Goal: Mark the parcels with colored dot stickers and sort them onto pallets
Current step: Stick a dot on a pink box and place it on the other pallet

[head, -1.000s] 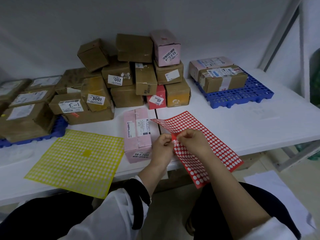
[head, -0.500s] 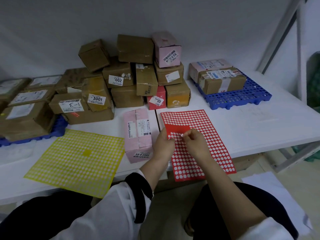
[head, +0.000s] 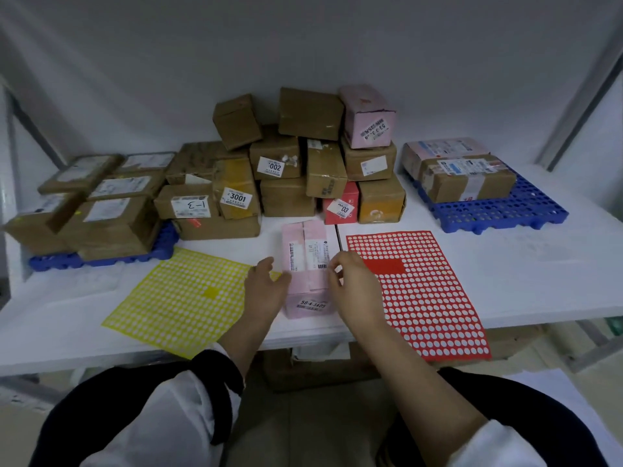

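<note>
A pink parcel (head: 305, 261) lies in the middle of the white table (head: 505, 271). My left hand (head: 266, 288) rests against the parcel's left side with relaxed, curved fingers. My right hand (head: 350, 288) hovers at its right edge, thumb and forefinger pinched on a red dot sticker that the fingers mostly hide. The red sticker sheet (head: 424, 298) lies flat to the right of the parcel, and the yellow sticker sheet (head: 178, 298) lies flat to its left.
A pile of brown, pink and red parcels (head: 303, 163) stands at the back. A blue pallet (head: 499, 210) at the right carries two parcels, and a blue pallet (head: 101, 259) at the left carries several. The red sheet overhangs the table's front edge.
The red sheet, held up and peeled at by both hands before, now lies flat on the table. Both hands have moved left to the pink parcel.
</note>
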